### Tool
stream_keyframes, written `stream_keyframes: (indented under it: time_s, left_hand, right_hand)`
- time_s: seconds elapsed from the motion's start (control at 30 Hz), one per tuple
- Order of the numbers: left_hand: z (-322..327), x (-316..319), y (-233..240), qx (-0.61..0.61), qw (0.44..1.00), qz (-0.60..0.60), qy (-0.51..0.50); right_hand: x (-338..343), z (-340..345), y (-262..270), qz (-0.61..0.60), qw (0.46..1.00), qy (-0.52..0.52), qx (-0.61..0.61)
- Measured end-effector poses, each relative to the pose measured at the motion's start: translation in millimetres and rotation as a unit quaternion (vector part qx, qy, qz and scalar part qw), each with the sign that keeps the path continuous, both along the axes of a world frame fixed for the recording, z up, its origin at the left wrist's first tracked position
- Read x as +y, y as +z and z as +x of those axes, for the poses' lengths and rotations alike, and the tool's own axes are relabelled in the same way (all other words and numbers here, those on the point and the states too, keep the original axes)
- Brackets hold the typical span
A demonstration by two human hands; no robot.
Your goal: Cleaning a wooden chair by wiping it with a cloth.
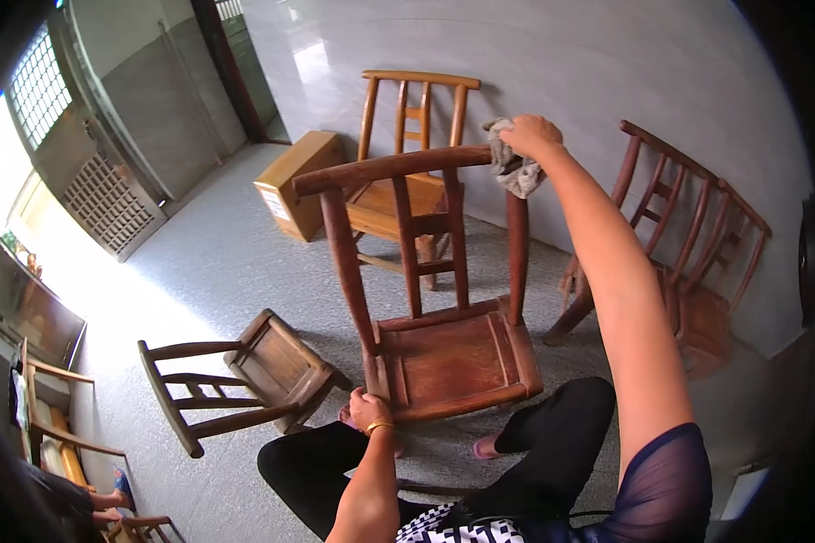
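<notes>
A reddish-brown wooden chair (pixel 452 360) stands upright before me, its seat towards my knees. My right hand (pixel 534 136) is closed on a crumpled grey cloth (pixel 516 170), which wraps the right end of the chair's top rail (pixel 394 166). At the near left corner of the seat, my left hand (pixel 368 409) grips the seat's edge. A yellow bracelet (pixel 379 425) circles the left wrist. The undersides of the left fingers are hidden, as are most of the chair's legs.
A small brown wooden chair (pixel 275 353) is at my left. By the wall stand a lighter wooden chair (pixel 421 78), a cardboard box (pixel 305 183) and reddish chairs (pixel 703 298). A person's feet (pixel 117 499) show at lower left, near an open door (pixel 88 149).
</notes>
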State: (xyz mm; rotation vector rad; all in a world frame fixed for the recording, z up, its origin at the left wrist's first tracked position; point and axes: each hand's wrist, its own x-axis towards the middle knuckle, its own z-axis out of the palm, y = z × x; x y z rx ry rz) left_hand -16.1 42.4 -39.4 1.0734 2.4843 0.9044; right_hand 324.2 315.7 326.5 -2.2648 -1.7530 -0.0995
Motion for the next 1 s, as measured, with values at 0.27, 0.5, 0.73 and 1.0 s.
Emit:
stream_keyframes:
  time_s: [0.27,0.5,0.73,1.0]
  left_hand:
    - [-1.5,-1.7,2.8,0.005,1.0,0.006,0.012]
    - [-7.3,-1.2,-1.2,-0.003,1.0,0.004,0.023]
    - [-0.9,0.9,-6.3,-0.001,1.0,-0.013,0.02]
    - [-3.5,2.2,-4.4,0.002,1.0,-0.006,0.028]
  right_hand:
    - [-1.7,-5.1,3.7,-0.005,0.999,-0.041,0.015]
    - [-15.2,-24.4,-54.4,0.307,0.95,-0.059,-0.014]
    - [-32.8,-11.7,-105.5,0.421,0.905,-0.037,-0.046]
    - [-80.2,-26.9,-154.4,0.349,0.937,0.015,0.0]
